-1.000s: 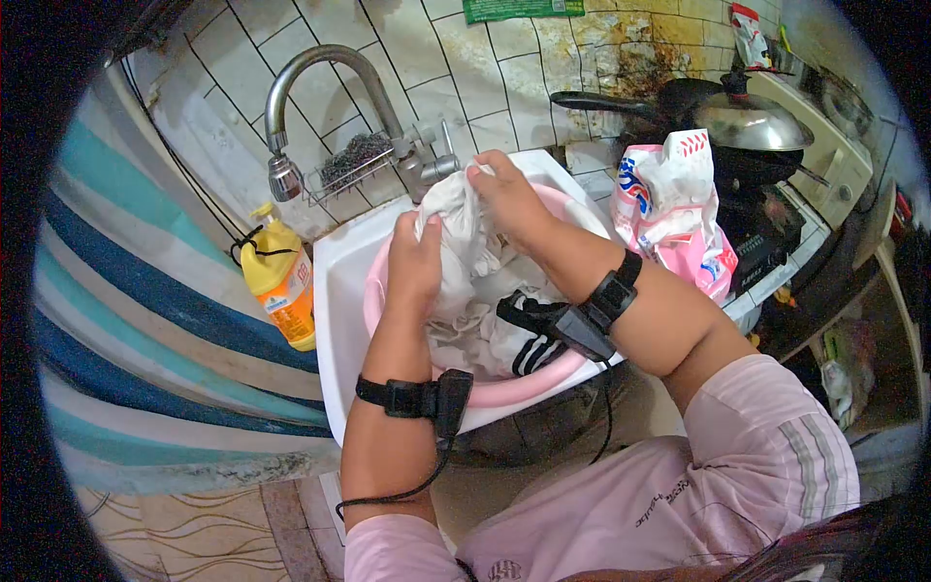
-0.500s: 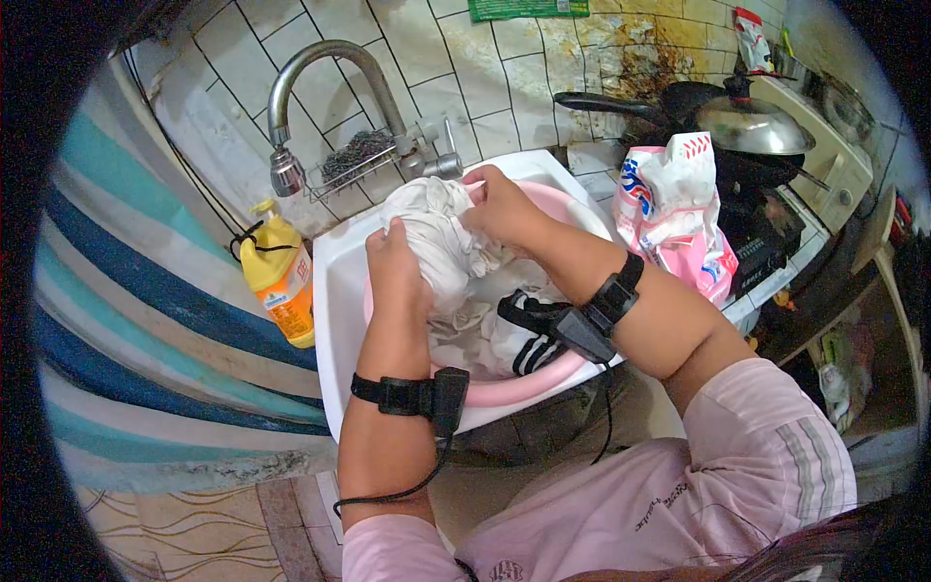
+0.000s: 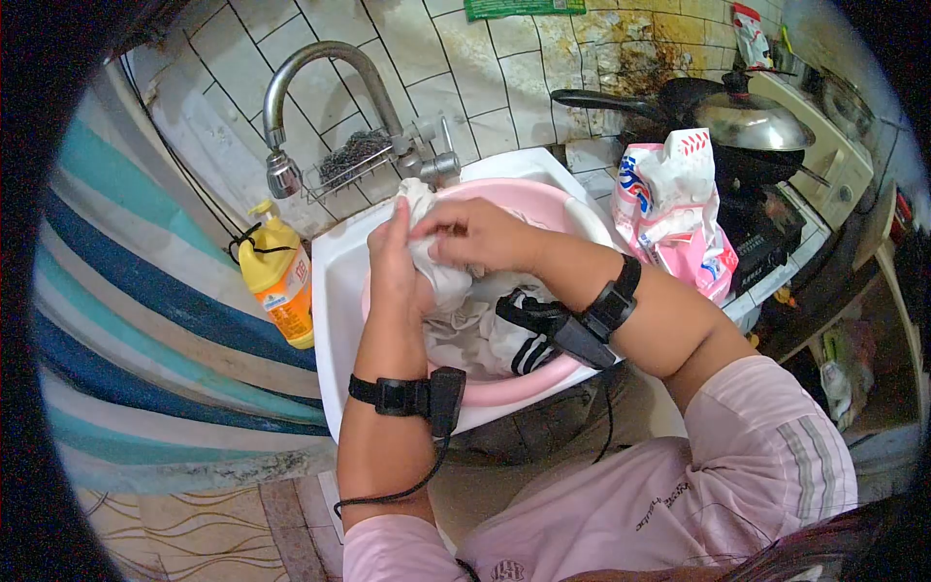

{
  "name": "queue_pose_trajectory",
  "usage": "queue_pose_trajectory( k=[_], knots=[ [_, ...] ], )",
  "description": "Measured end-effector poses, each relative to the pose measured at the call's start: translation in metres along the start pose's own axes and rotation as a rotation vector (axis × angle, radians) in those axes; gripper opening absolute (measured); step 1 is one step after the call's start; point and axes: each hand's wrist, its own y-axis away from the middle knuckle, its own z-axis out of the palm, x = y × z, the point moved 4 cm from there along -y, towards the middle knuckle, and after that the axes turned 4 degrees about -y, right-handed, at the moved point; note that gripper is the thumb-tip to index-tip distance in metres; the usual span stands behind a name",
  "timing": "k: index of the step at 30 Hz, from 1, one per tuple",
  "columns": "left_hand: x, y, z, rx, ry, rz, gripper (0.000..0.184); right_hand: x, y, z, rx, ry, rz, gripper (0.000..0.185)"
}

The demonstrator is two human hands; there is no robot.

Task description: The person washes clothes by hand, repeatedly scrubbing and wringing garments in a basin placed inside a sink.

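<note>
A bunched white cloth hangs over the pink basin, its lower part among the wet laundry. My left hand is closed round the cloth's left side, thumb upward. Against its upper right side, my right hand has curled, slightly blurred fingers that pinch the fabric; their tips are partly hidden. Below my right forearm, a white garment with black stripes lies in the basin with other white fabric.
The basin sits in a white sink under a curved faucet. A yellow bottle stands left. To the right are a pink-and-white detergent bag and a stove with a lidded pan. A striped curtain hangs left.
My right hand has moved left and slightly down, from the cloth's far right edge to close beside my left hand. The cloth is gathered narrower, showing more of the basin's back wall.
</note>
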Motion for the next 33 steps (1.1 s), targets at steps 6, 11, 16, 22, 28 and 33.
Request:
queue_pose_trajectory(
  k=[6,11,16,22,28,33],
  knots=[
    [-0.001,0.008,0.004,0.012,-0.323,0.112,0.045,0.013,-0.001,-0.019,0.324,0.089,0.147,0.029],
    [-0.006,0.012,0.018,-0.200,-0.350,0.184,0.049,0.038,-0.004,-0.011,0.118,0.078,0.383,0.038],
    [-0.011,0.015,0.018,-0.274,-0.752,0.107,0.058,0.041,-0.005,-0.028,0.363,-0.080,0.345,0.027],
    [0.011,0.027,0.027,-0.047,-0.950,0.214,0.050,0.041,-0.006,-0.033,0.460,-0.132,0.283,0.019],
    [-0.001,0.014,0.016,-0.075,-0.173,0.040,0.045,0.012,-0.002,-0.002,0.128,-0.121,0.176,0.029],
    [-0.010,0.012,0.021,-0.335,0.236,-0.166,0.046,0.003,-0.004,0.011,0.103,0.242,-0.119,0.032]
  ],
)
